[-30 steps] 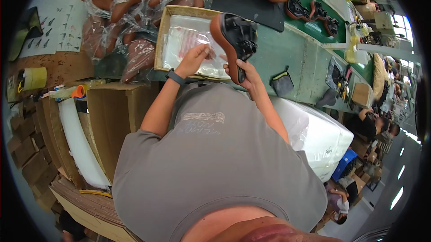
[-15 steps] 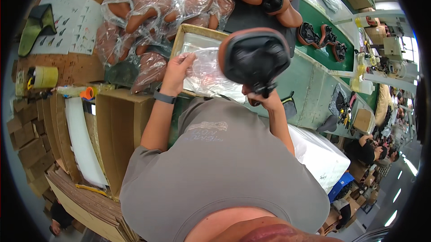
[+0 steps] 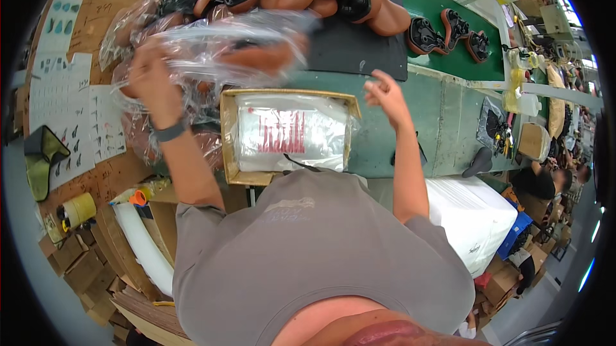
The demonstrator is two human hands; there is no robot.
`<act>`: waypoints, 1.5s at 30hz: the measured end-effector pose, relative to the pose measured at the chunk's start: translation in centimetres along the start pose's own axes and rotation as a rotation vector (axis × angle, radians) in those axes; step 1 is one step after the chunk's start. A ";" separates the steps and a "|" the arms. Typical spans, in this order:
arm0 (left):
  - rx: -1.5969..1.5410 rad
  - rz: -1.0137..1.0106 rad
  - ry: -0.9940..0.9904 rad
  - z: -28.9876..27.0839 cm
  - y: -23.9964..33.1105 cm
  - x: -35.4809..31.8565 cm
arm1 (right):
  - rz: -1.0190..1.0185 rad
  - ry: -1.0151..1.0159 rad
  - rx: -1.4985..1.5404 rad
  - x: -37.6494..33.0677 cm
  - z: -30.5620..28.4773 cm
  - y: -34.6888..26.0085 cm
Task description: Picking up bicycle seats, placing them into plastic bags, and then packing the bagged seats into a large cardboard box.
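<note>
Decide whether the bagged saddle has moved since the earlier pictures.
Yes. The bagged saddle, in the left hand, has swung left, from above the cardboard box to beyond its left edge.

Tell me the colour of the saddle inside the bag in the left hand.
Brown, seen blurred through the clear plastic bag in the head view.

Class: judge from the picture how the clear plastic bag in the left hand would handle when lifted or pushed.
The bag looks floppy: it wrinkles and billows around the brown saddle inside. Probably slippery, given its glossy sheen. The left hand holds it up alone, so the load seems fairly light, though that is only a guess.
</note>
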State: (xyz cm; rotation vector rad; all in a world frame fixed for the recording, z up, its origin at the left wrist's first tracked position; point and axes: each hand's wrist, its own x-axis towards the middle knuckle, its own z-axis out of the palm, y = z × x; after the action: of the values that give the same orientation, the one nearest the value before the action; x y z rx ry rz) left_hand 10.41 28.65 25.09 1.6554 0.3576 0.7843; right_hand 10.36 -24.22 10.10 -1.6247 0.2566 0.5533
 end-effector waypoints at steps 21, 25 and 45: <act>-0.311 -0.922 -0.854 11.2 -9.3 -26.8 | 0.163 0.226 0.634 13.7 -1.8 4.8; -0.650 -0.982 -0.726 13.4 -5.2 -29.2 | -0.074 0.021 0.749 -8.0 8.8 1.3; 0.316 0.154 -0.767 -3.8 7.3 -34.5 | 0.251 -0.487 0.950 -30.1 10.7 5.7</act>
State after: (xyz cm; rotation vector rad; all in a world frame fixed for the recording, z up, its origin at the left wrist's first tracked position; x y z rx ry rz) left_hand -18.41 8.22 22.02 2.1574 -0.2033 0.1560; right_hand -20.26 -19.18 19.49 -0.5178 0.2963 0.8338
